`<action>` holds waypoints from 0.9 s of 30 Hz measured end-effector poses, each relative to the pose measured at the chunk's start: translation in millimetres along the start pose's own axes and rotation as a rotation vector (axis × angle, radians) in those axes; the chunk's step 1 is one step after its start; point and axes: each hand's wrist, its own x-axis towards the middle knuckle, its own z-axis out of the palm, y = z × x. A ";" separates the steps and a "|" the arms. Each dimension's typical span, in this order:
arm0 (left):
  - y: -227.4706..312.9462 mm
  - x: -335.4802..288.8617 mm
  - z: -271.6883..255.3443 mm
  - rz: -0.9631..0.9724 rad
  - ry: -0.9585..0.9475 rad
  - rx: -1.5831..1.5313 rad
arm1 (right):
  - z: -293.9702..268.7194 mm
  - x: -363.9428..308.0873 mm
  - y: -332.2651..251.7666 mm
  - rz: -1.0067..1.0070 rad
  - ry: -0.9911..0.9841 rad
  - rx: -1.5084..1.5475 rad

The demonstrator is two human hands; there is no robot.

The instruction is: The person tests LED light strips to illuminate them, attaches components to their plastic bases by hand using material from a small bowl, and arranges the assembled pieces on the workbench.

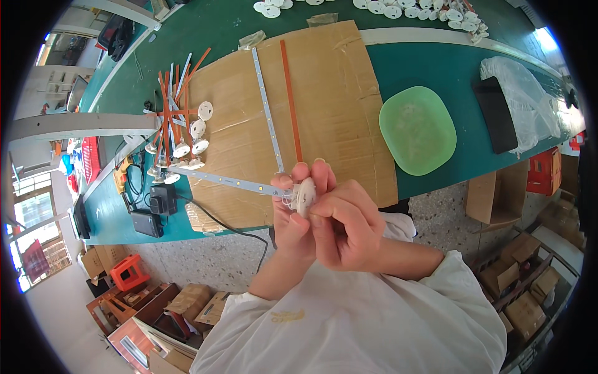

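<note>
- Left hand point(290, 225), right hand point(352, 223) both pinch white disc point(306, 196), over cardboard point(339, 106) near edge.
- LED strip point(237, 182) seems wired to it; looks unfinished.
- Pile point(197, 129) at left: probably done. Two flat strips point(266, 105): probably left.

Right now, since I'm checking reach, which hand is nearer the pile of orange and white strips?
Left. The left hand is right of the pile of orange and white strips, nearer the person's body; the right hand is farther right, beyond the left.

Two strips point(267, 107) on cardboard point(339, 93), fitting point(304, 198) before them, bowl point(418, 131) to the right, strip pile point(167, 118) left
</note>
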 end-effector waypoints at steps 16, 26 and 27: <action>5.8 -2.7 3.8 0.007 -0.012 0.033 | 2.4 -2.1 1.4 -0.007 0.024 0.005; 5.2 -5.2 7.3 -0.003 0.022 -0.052 | -3.2 -7.0 3.8 0.012 -0.005 0.071; 3.6 -5.8 7.2 -0.005 0.021 -0.054 | -3.9 -7.8 3.3 0.029 0.011 0.069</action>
